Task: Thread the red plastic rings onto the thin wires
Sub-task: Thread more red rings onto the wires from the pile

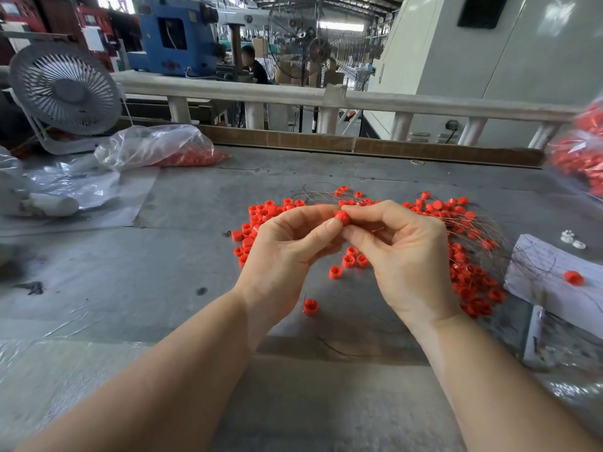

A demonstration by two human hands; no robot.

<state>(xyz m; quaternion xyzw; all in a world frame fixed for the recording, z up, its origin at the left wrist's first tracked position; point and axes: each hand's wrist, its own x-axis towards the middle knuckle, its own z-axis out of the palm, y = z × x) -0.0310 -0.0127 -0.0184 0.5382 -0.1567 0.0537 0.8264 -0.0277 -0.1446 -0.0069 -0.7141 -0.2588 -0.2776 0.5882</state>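
Both hands meet above the middle of the grey tabletop. The left hand and the right hand each pinch the same single red ring between thumb and fingertips, so each grip is closed tight on it. Whether a wire already runs through this ring cannot be told.

Under and behind the hands lies a loose heap of red rings, too many to count. Three rings sit together just below the fingers, one sits a little apart from them, and one more lies alone near the left wrist. A tangle of thin wires spreads to the right, with many rings lying among them. One ring rests on a white sheet at the right edge.

Two clear bags of red rings show: one at the far left, one at the far right. One grey desk fan stands at the left. Behind a white rail is a factory hall with a blue machine and a large standing fan.
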